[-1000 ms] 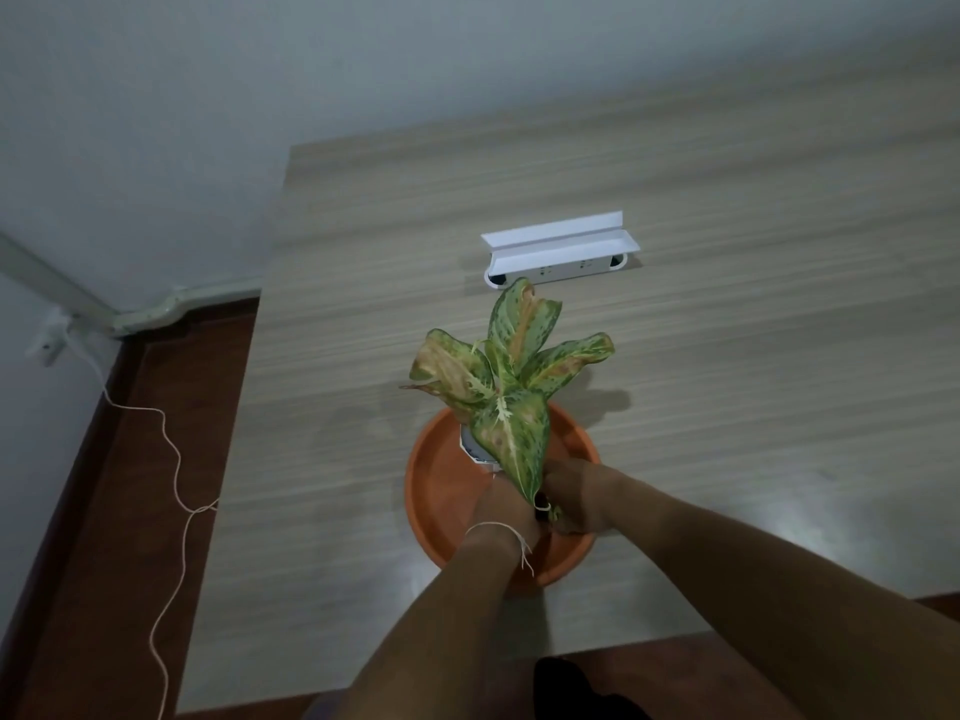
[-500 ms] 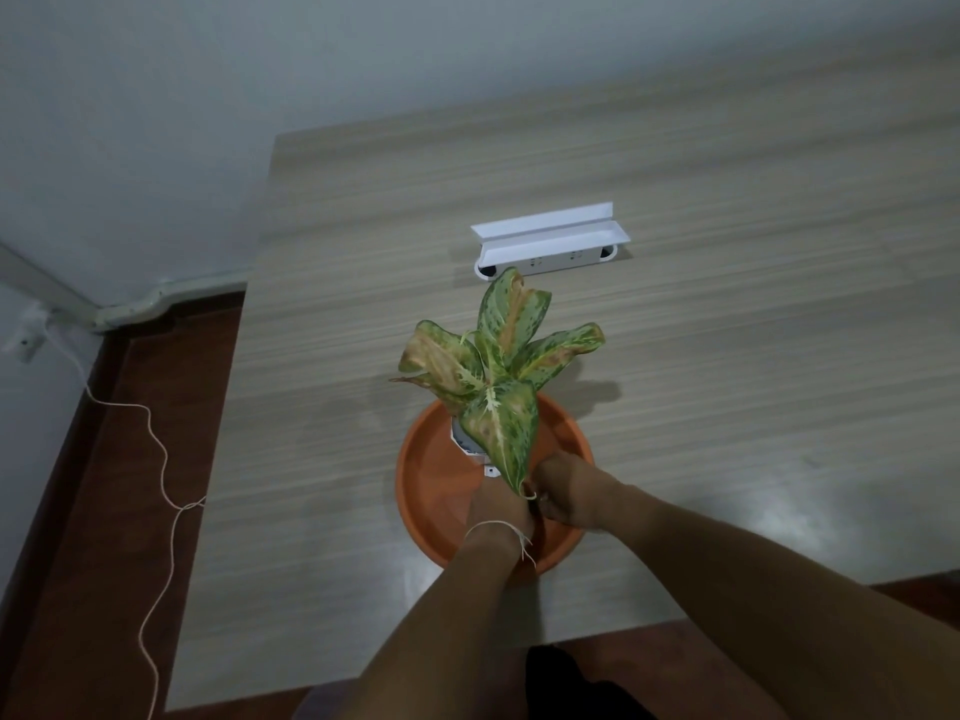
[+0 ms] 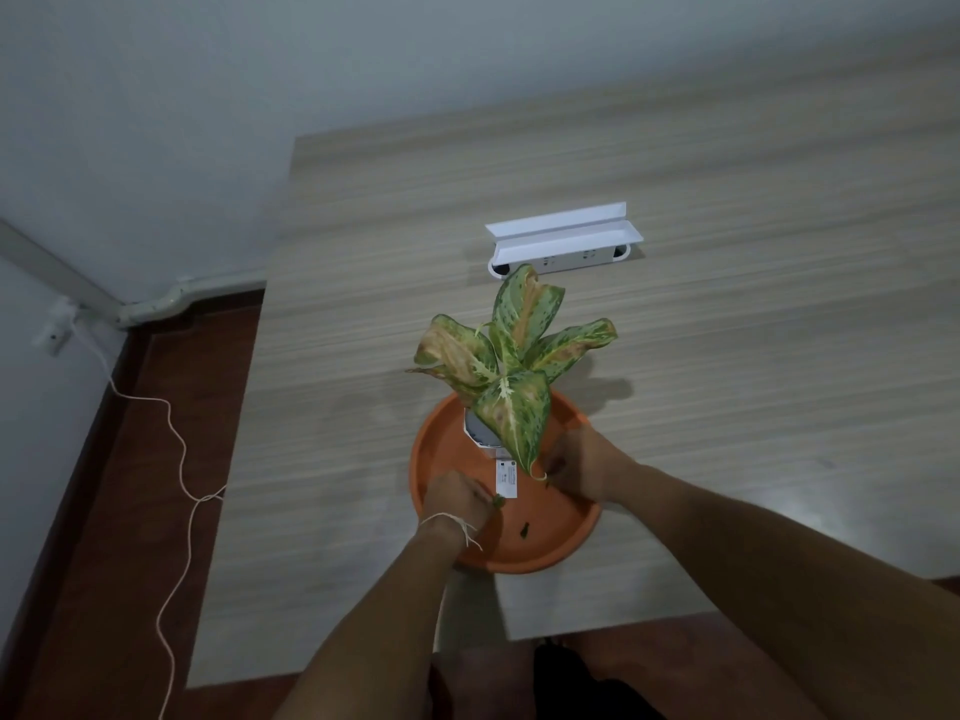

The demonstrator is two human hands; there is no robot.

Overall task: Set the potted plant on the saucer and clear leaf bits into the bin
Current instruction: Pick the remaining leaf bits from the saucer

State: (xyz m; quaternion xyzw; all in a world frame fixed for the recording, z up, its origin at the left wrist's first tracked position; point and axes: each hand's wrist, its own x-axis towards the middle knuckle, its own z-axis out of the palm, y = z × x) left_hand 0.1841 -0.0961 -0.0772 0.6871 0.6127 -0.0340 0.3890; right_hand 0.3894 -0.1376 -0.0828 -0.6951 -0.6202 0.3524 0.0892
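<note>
Pot placement done, judged: potted plant [image 3: 511, 376] stands upright in orange saucer [image 3: 441, 444], far half | left hand [image 3: 457, 498] low over saucer floor, fingertips pinched together on small green leaf bit [image 3: 500, 501] | loose bit [image 3: 523, 531] lies near front rim | right hand [image 3: 582, 462] curled beside pot, hold cannot tell | bin unseen.

Potted plant [image 3: 506, 376], leaves mottled green w/ yellow-brown patches, stands in orange saucer [image 3: 441, 449] on wood-grain table [image 3: 727, 356]. Left hand [image 3: 460, 498], string tied at wrist, pinches a small green leaf bit [image 3: 499, 501] beside the pot's white label [image 3: 506, 478]. Right hand [image 3: 584, 465] reaches in under the front leaf tip; fingers curled, contents unclear. Another dark leaf bit [image 3: 523, 531] lies on saucer floor. White power strip [image 3: 563, 246] sits behind plant.
</note>
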